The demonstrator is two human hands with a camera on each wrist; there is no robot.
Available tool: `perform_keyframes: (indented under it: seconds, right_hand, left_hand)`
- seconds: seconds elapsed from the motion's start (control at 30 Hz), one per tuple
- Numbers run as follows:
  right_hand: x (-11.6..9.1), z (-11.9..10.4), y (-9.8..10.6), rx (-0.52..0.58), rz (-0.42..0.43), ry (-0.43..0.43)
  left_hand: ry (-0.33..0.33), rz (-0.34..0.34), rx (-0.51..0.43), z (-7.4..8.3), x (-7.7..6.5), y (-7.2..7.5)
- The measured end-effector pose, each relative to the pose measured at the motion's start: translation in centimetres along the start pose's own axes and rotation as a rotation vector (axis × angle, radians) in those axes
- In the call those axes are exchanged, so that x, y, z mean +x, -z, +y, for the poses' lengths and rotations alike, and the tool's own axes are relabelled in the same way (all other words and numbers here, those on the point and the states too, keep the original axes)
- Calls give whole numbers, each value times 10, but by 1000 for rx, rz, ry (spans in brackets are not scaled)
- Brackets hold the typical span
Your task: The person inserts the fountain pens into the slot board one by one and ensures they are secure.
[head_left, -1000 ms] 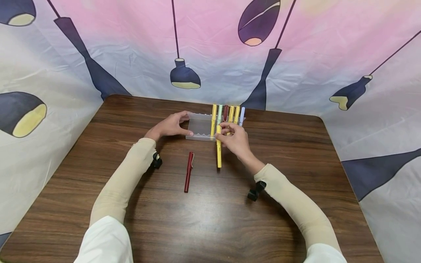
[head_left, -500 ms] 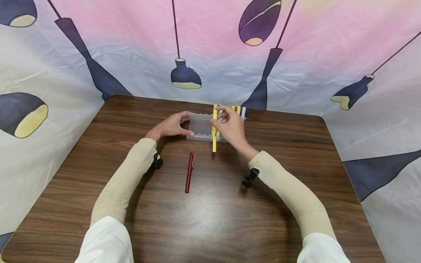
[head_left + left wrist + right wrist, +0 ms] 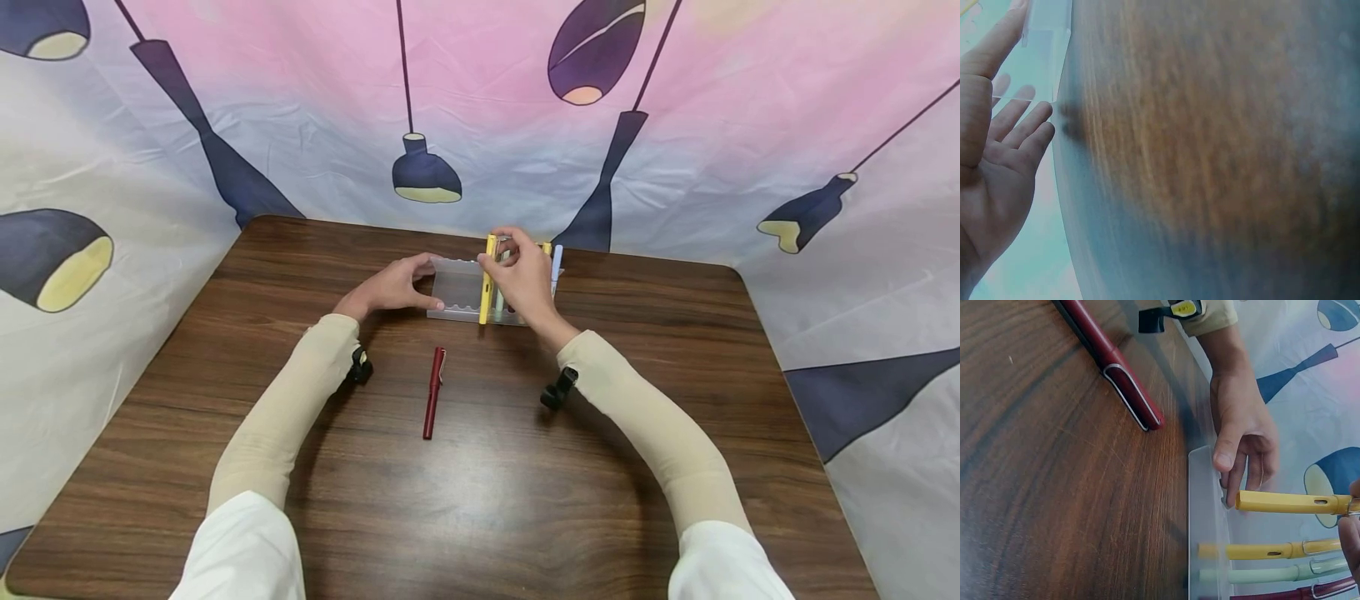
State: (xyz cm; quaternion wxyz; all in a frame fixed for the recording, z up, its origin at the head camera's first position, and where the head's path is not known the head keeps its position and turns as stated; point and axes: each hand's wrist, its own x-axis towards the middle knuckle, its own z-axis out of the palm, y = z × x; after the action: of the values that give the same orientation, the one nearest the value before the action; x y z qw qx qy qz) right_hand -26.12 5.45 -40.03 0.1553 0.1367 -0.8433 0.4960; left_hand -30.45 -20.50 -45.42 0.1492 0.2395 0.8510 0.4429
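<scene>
My left hand (image 3: 393,286) grips the left end of a clear plastic pen rack (image 3: 455,314), thumb at the front edge and fingers behind. Between thumb and fingers, my right hand (image 3: 525,275) pinches a yellow pen (image 3: 487,287) over the rack. In the right wrist view this held yellow pen (image 3: 1291,502) is apart from a second yellow pen (image 3: 1279,550) lying in the rack. Beside that one are a pale green pen (image 3: 1272,574) and a dark red pen (image 3: 1297,594). A lavender pen (image 3: 557,262) is at the rack's right end; my right hand partly hides the row.
Another dark red pen (image 3: 432,396) with a silver clip lies on the brown wooden table (image 3: 480,500), nearer the body than the rack. Behind the table hangs a cloth (image 3: 330,142) printed with lamps.
My right hand has carried the yellow pen away from the body and slightly left, from in front of the rack to over it. My left hand keeps its place on the rack.
</scene>
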Motion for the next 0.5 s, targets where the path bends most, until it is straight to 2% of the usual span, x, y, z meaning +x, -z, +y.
perform_keyframes:
  seconds: [0.5]
  right_hand:
    - [11,6,-15,-22,75,83]
  left_hand:
    - [6,0,43,4,-1,1]
